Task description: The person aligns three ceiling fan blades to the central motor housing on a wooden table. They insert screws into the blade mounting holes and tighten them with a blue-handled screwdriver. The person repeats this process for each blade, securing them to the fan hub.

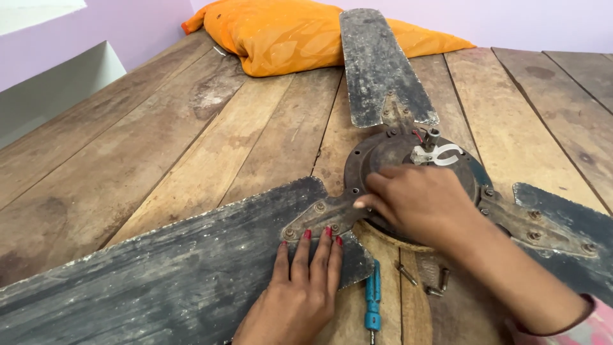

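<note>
left hand (300, 291): fingers flat, open, pressing fan blade (172, 281) beside motor hub (396, 160) | right hand (418, 201): fingers curled on hub rim, gripping nothing

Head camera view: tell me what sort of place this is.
Probably a room in a home, used as a makeshift repair spot. A dusty ceiling fan lies on a worn plank platform, an orange pillow sits at its far end, and lilac painted walls rise behind.
</note>
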